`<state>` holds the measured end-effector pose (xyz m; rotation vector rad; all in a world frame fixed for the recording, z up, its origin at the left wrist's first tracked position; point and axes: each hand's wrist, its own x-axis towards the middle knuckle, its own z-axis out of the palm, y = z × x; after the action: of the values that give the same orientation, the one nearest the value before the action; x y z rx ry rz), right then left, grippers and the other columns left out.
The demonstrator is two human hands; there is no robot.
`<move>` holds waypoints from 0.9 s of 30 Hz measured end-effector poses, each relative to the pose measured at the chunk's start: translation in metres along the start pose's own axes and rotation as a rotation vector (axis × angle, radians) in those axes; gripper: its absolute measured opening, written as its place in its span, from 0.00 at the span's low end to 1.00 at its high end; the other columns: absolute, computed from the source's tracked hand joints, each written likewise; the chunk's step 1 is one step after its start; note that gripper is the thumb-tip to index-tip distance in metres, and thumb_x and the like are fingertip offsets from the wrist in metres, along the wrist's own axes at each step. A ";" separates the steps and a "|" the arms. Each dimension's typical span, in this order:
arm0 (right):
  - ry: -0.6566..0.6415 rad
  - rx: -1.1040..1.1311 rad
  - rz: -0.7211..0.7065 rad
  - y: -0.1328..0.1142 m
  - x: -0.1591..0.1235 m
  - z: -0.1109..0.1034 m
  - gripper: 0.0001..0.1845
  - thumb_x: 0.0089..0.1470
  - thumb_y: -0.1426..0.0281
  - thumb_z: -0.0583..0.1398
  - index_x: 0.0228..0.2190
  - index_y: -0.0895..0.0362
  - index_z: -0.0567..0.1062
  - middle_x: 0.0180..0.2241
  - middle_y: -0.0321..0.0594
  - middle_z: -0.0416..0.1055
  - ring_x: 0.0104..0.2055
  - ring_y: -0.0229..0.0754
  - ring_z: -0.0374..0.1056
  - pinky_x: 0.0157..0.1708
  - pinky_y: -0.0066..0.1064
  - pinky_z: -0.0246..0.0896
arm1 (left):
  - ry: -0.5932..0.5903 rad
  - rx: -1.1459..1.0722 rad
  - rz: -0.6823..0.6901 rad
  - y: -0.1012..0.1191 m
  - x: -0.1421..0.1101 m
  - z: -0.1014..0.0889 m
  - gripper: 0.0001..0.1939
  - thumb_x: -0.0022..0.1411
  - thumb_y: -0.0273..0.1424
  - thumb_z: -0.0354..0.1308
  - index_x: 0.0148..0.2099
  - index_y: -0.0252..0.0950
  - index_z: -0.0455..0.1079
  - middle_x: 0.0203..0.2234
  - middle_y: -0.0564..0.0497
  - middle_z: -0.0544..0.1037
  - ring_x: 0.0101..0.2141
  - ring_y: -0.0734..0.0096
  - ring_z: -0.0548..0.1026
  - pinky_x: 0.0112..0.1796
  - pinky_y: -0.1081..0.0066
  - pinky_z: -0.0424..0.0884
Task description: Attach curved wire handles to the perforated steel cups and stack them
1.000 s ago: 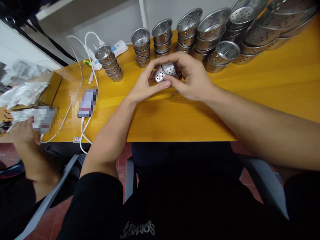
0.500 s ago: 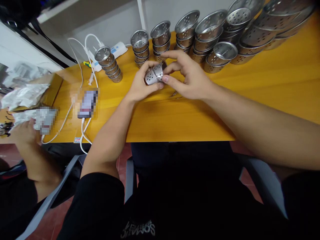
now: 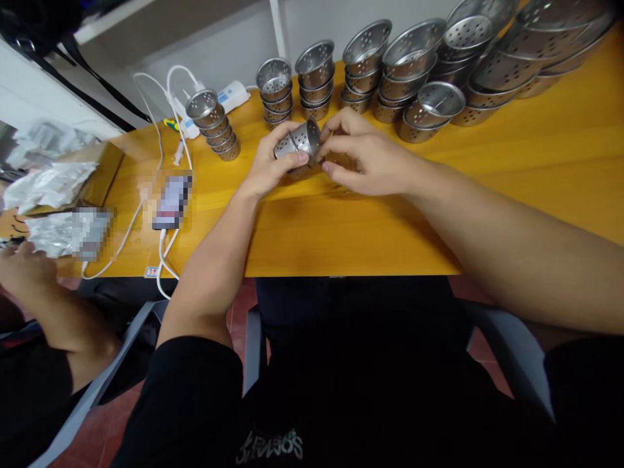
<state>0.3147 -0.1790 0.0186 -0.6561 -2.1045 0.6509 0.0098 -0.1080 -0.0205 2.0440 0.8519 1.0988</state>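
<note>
Seen from the wearer's head, two bare arms reach across the near edge of a yellow wooden surface (image 3: pixel 341 240). The left hand (image 3: pixel 266 166) holds what look like two nested perforated metal cups (image 3: pixel 303 138) above the middle of the surface, between its near and far edges. They are tilted onto their side, mouth turned toward the right hand (image 3: pixel 373 159). The left fingers are clamped around the cups, the thumb lying along the side nearest the wearer. The right fingers are bent at the cups' mouth, the thumb a little apart from them; whether they grip the rim cannot be told. Something thin and shiny, too blurred to identify, lies under the right hand.

Stacks of similar metal cups (image 3: pixel 314 81) line the far edge, growing larger toward the far right corner. A small, leaning stack (image 3: pixel 213 123) stands farthest left, near a white power strip (image 3: pixel 234 96). Left of the wearer's arms lies a phone (image 3: pixel 171 203), partly pixelated, with a white cable (image 3: pixel 160 260) running over the near edge beside a small label (image 3: pixel 151 272). At the surface's left end, silvery plastic packages (image 3: pixel 58 185) lie on and beside a cardboard box (image 3: pixel 108 170); a co-worker's hand (image 3: pixel 26 270) is near them.
</note>
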 end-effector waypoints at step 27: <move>0.037 0.048 -0.003 0.032 0.000 -0.003 0.20 0.63 0.36 0.83 0.38 0.34 0.92 0.58 0.45 0.86 0.63 0.74 0.74 0.72 0.77 0.67 | -0.113 0.116 0.028 0.029 -0.001 -0.005 0.58 0.43 0.82 0.89 0.61 0.46 0.87 0.55 0.44 0.91 0.57 0.39 0.89 0.66 0.42 0.84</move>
<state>0.3243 -0.1553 -0.0006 -0.6338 -2.0497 0.6803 0.0120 -0.1243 0.0036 2.1968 0.8502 0.9585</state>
